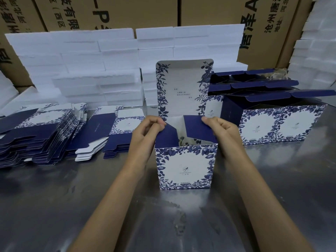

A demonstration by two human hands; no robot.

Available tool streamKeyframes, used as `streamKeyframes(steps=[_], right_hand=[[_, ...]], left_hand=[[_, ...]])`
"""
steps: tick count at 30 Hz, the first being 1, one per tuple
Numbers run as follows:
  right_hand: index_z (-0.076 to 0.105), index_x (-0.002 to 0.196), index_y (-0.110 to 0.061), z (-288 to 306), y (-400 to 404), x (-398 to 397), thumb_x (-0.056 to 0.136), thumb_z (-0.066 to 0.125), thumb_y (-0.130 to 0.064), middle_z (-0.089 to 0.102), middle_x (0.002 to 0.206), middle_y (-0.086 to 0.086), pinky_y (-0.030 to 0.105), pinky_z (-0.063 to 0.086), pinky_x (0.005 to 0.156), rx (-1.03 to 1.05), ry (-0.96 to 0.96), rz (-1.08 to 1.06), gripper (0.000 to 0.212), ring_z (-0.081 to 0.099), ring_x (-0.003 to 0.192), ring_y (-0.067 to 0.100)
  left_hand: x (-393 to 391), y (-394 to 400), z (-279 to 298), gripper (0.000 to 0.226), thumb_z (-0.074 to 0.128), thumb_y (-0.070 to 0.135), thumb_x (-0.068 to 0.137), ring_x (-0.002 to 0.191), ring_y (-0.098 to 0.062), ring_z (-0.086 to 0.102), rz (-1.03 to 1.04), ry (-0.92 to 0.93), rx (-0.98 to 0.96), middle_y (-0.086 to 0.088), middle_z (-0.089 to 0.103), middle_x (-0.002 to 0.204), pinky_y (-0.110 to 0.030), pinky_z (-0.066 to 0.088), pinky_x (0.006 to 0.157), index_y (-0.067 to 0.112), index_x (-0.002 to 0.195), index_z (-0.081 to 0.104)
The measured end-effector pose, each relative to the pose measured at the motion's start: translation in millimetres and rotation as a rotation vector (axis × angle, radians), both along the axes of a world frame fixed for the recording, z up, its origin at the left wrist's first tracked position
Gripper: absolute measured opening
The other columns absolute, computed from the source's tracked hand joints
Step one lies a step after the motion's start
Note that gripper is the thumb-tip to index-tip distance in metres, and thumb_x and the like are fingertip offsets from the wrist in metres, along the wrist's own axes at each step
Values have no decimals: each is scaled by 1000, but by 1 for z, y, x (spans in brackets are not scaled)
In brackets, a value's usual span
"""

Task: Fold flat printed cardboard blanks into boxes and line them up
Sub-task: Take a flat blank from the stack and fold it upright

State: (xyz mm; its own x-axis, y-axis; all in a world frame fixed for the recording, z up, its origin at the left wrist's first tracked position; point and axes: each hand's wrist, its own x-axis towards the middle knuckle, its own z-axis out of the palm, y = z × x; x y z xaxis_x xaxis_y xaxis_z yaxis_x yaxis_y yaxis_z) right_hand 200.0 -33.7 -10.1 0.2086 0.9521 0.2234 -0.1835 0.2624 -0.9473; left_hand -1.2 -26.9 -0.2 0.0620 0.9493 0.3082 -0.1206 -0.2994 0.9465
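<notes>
A box stands upright on the steel table, lid up. The left hand pinches its left navy flap; the right hand pinches the right flap. Left of the box lie flat blanks; right of it, finished boxes in rows. Behind the box, white foam slabs, then brown cartons.

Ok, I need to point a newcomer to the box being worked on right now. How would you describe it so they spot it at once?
On the steel table, in front of the wall of white foam slabs, find the blue floral box standing alone at the centre. The left hand and right hand pinch its navy side flaps. Unlike the finished boxes lined up at right, its tall lid stands upright.
</notes>
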Motion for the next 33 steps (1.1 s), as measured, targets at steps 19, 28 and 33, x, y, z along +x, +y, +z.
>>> streamKeyframes(steps=[19, 28, 33], right_hand=[[78, 86, -24, 1, 2, 3, 81, 64, -31, 75, 108, -1, 45, 46, 103, -10, 113, 148, 16, 66, 103, 18], [75, 90, -26, 34, 18, -4, 83, 63, -16, 73, 85, -5, 31, 53, 76, -131, -249, 70, 18, 64, 80, 16], [68, 79, -11, 60, 36, -24, 88, 65, -27, 59, 70, 0, 25, 43, 63, -219, -673, 90, 18, 53, 67, 14]], left_hand=[[0, 0, 6, 27, 49, 32, 84, 97, -20, 61, 50, -24, -111, -3, 73, 108, -42, 38, 85, 31, 90, 75], [-3, 9, 32, 24, 58, 10, 93, 72, 8, 61, 89, 338, -55, 13, 72, 94, -10, 44, 62, 28, 89, 73], [23, 21, 58, 19, 58, 28, 92, 83, -12, 63, 192, 786, -50, 14, 67, 73, -24, 50, 74, 22, 77, 69]])
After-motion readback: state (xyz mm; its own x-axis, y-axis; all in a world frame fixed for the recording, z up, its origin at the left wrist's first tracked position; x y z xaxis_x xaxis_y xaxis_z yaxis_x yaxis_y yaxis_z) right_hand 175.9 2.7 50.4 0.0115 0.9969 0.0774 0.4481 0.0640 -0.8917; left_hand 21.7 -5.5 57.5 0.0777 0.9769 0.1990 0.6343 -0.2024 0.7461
